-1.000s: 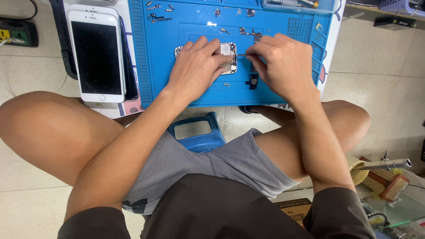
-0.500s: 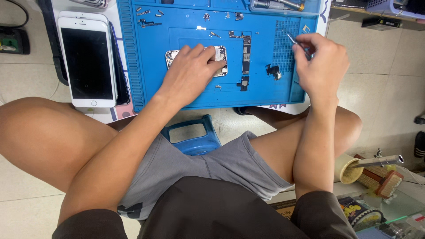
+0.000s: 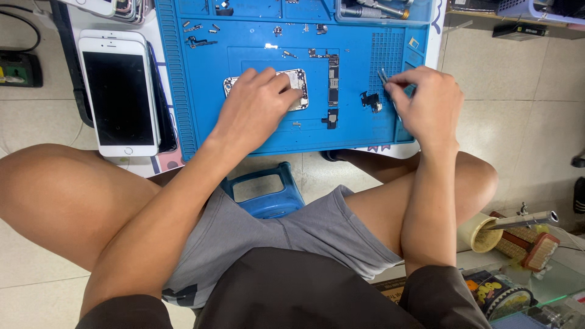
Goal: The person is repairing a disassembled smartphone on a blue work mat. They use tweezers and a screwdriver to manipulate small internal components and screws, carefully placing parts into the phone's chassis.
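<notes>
**Now two hands work on a phone**

Right now the left hand (image 3: 256,106) lies flat on the open phone (image 3: 297,85), fingers spread and pressing it down, not closed around it. The phone sits in the middle of the blue mat (image 3: 244,36) on the table. The right hand (image 3: 426,103) pinches thin tweezers (image 3: 382,76) near a small black part (image 3: 369,100). A white phone (image 3: 119,91) lies just beside the mat.
</notes>
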